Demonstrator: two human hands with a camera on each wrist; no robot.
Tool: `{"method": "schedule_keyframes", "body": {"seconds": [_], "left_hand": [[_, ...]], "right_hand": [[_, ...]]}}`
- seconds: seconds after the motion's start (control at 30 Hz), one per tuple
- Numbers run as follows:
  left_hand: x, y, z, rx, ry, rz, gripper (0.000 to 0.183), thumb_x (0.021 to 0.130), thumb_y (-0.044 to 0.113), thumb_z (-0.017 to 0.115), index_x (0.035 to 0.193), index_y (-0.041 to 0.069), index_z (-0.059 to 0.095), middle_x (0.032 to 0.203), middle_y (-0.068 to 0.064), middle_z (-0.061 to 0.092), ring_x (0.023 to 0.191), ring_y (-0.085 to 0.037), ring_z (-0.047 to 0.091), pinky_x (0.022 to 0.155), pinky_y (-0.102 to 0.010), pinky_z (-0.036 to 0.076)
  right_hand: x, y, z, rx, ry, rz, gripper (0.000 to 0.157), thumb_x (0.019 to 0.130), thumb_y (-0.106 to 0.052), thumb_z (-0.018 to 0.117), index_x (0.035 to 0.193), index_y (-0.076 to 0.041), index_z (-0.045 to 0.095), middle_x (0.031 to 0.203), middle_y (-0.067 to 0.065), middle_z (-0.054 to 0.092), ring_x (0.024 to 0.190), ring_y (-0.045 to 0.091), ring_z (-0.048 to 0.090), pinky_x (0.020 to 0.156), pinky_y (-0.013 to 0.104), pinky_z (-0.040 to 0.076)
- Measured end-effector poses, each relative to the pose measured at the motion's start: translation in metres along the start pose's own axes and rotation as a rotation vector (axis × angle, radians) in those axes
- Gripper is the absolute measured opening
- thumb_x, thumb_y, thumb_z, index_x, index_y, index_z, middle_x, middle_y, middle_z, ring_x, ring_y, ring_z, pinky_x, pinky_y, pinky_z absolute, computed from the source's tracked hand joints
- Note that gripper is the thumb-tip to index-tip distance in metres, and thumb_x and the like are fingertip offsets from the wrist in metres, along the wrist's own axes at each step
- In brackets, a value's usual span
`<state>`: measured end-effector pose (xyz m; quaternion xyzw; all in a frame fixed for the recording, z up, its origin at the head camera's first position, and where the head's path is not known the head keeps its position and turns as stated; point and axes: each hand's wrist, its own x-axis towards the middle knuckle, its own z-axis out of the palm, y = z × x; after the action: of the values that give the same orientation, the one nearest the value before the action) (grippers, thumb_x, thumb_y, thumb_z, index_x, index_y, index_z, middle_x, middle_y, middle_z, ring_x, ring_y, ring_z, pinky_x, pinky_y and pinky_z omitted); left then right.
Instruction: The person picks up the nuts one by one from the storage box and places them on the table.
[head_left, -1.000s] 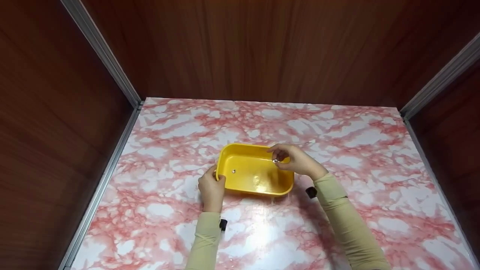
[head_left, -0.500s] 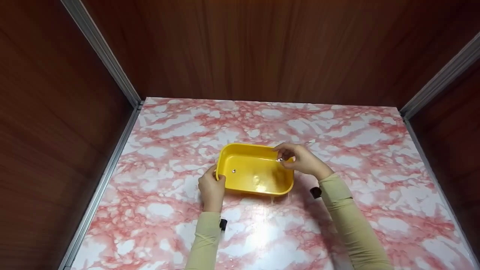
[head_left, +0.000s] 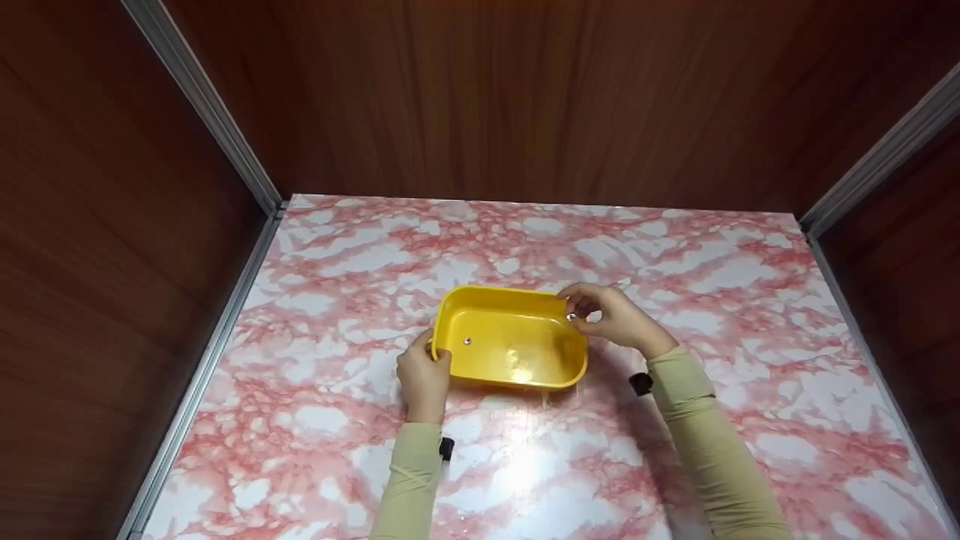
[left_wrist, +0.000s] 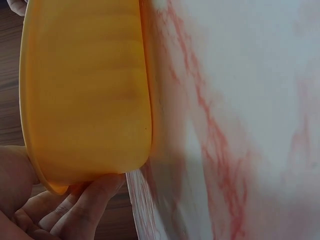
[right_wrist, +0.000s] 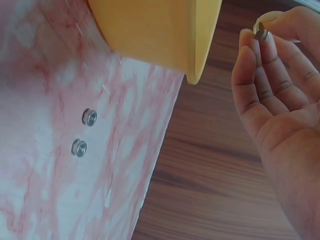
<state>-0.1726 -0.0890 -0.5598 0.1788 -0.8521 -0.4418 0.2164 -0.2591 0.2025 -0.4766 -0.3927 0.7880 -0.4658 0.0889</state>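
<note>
A yellow plastic tray (head_left: 499,352) sits on the marbled table, with one small silver nut (head_left: 467,341) on its floor toward the left. My left hand (head_left: 424,379) grips the tray's left end, thumb over the rim and fingers against the outer wall, as the left wrist view also shows. Above the tray's far right corner, my right hand (head_left: 615,316) pinches a metal nut (right_wrist: 260,31) between thumb and fingertips. Two more nuts, one nearer (right_wrist: 79,148) and one farther (right_wrist: 89,117), lie on the table beside the tray in the right wrist view.
The table (head_left: 360,300) has a red-and-white marbled top. Dark wood panels (head_left: 487,105) stand at the back and both sides, with grey metal strips (head_left: 202,105) along the corners. A black wrist device (head_left: 640,384) hangs at the right cuff.
My right hand has moved right and slightly away, from over the tray's right part to its far right corner, the nut still pinched. My left hand and the tray stay put.
</note>
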Motion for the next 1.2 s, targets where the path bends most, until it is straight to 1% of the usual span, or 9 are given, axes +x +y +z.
{"method": "schedule_keyframes", "body": {"seconds": [0.1, 0.2, 0.27, 0.4, 0.5, 0.63, 0.8, 1.03, 1.2], "left_hand": [[0.0, 0.0, -0.001, 0.008, -0.005, -0.008, 0.034, 0.067, -0.001, 0.064, 0.1, 0.007, 0.067, 0.074, -0.009, 0.065, 0.061, -0.02, 0.057, 0.054, -0.036, 0.046], [-0.001, 0.001, -0.001, 0.017, -0.012, -0.018, 0.034, 0.068, 0.0, 0.063, 0.101, 0.007, 0.067, 0.072, -0.005, 0.063, 0.059, -0.019, 0.056, 0.052, -0.035, 0.045], [-0.001, 0.002, -0.002, 0.024, -0.015, -0.028, 0.033, 0.069, 0.001, 0.063, 0.101, 0.008, 0.067, 0.071, -0.004, 0.063, 0.058, -0.018, 0.055, 0.051, -0.034, 0.045], [-0.001, 0.002, -0.002, 0.03, -0.013, -0.036, 0.033, 0.069, 0.002, 0.063, 0.101, 0.009, 0.067, 0.071, -0.003, 0.063, 0.057, -0.017, 0.055, 0.05, -0.033, 0.045], [-0.001, 0.003, -0.002, 0.03, -0.009, -0.038, 0.034, 0.069, 0.002, 0.063, 0.101, 0.01, 0.067, 0.071, -0.004, 0.063, 0.057, -0.017, 0.055, 0.05, -0.033, 0.045], [-0.001, 0.002, -0.001, 0.021, -0.01, -0.036, 0.033, 0.069, 0.002, 0.063, 0.101, 0.009, 0.067, 0.071, -0.004, 0.063, 0.058, -0.017, 0.056, 0.051, -0.033, 0.045], [-0.001, 0.001, 0.0, 0.013, -0.016, -0.035, 0.034, 0.068, 0.002, 0.063, 0.101, 0.009, 0.067, 0.071, -0.004, 0.063, 0.058, -0.017, 0.056, 0.052, -0.033, 0.045], [-0.001, 0.0, -0.001, -0.006, -0.016, -0.026, 0.035, 0.067, 0.0, 0.063, 0.101, 0.01, 0.067, 0.07, -0.004, 0.063, 0.057, -0.017, 0.056, 0.05, -0.033, 0.045], [0.0, -0.001, 0.0, -0.006, -0.005, -0.001, 0.033, 0.067, 0.0, 0.063, 0.099, 0.007, 0.067, 0.068, -0.005, 0.063, 0.056, -0.017, 0.055, 0.051, -0.033, 0.045]], "right_hand": [[-0.001, -0.009, -0.003, -0.013, 0.0, 0.002, 0.041, 0.072, 0.016, 0.057, 0.11, 0.003, 0.054, 0.088, 0.026, 0.055, 0.078, 0.04, 0.051, 0.068, 0.051, 0.042], [-0.002, -0.011, -0.005, -0.025, 0.013, 0.009, 0.041, 0.071, 0.017, 0.057, 0.109, 0.002, 0.055, 0.086, 0.025, 0.055, 0.077, 0.04, 0.051, 0.067, 0.05, 0.042], [-0.004, -0.001, -0.006, -0.019, 0.022, 0.006, 0.042, 0.07, 0.016, 0.058, 0.109, 0.002, 0.055, 0.086, 0.024, 0.056, 0.077, 0.037, 0.052, 0.068, 0.046, 0.044], [-0.009, 0.02, -0.008, -0.027, 0.035, 0.055, 0.041, 0.073, 0.006, 0.064, 0.112, -0.007, 0.056, 0.088, 0.019, 0.058, 0.079, 0.027, 0.054, 0.072, 0.04, 0.045], [-0.011, 0.011, -0.011, -0.016, 0.032, 0.091, 0.04, 0.075, 0.004, 0.064, 0.112, -0.005, 0.055, 0.09, 0.021, 0.057, 0.083, 0.033, 0.054, 0.075, 0.046, 0.043], [-0.014, -0.005, -0.015, 0.016, 0.029, 0.093, 0.04, 0.072, 0.012, 0.062, 0.111, 0.005, 0.053, 0.09, 0.028, 0.055, 0.083, 0.045, 0.051, 0.074, 0.056, 0.04], [-0.019, -0.001, -0.017, 0.025, 0.048, 0.09, 0.041, 0.072, 0.01, 0.064, 0.111, 0.005, 0.053, 0.09, 0.032, 0.054, 0.081, 0.045, 0.051, 0.072, 0.056, 0.04], [-0.027, 0.003, -0.02, -0.033, 0.059, 0.085, 0.04, 0.073, 0.009, 0.063, 0.112, 0.004, 0.054, 0.087, 0.032, 0.052, 0.077, 0.043, 0.05, 0.07, 0.053, 0.041], [-0.034, 0.008, -0.024, -0.002, 0.053, 0.103, 0.042, 0.074, 0.006, 0.064, 0.114, 0.003, 0.053, 0.088, 0.033, 0.053, 0.077, 0.041, 0.052, 0.07, 0.056, 0.04]]}}
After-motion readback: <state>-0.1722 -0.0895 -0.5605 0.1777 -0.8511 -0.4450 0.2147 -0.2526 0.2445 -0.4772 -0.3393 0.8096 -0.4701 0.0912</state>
